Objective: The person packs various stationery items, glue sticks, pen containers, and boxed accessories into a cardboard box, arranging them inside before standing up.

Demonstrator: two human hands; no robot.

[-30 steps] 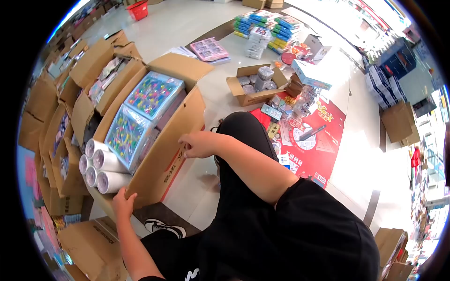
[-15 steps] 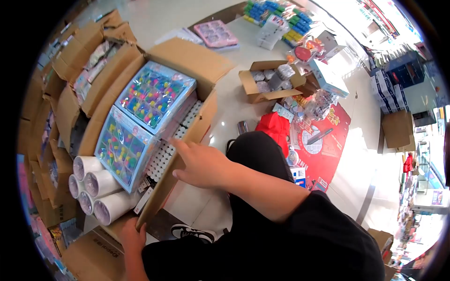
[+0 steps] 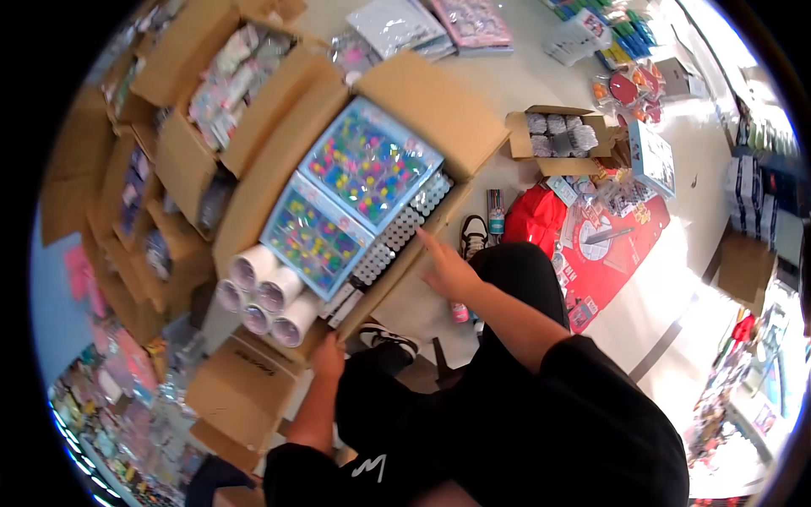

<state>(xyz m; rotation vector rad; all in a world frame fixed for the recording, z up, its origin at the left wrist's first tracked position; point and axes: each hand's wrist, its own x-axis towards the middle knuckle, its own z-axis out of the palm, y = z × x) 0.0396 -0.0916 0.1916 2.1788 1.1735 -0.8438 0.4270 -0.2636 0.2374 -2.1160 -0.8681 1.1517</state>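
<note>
A large open cardboard box [image 3: 422,264] sits before me. Inside are two blue-edged clear packs [image 3: 372,160] of small multicoloured pieces, several white rolls [image 3: 296,319] at the near left end, and rows of small white-capped items [image 3: 397,237] along the side. My left hand [image 3: 328,359] is closed at the box's near lower corner, its fingers partly hidden by the cardboard. My right hand [image 3: 449,269] is at the box's right side, index finger stretched toward the upper edge and fingers apart, holding nothing I can see.
Other open cartons [image 3: 182,160] with packaged goods stand at left. A smaller carton of grey-wrapped items [image 3: 557,139] is on the floor ahead, near a red bag [image 3: 536,215] and red sheet [image 3: 625,245]. A folded-out carton [image 3: 245,389] lies below the left corner.
The camera view has shifted, so the box and both hands appear farther right. My right hand stays beside the box's right edge, and my left remains at its lower corner.
</note>
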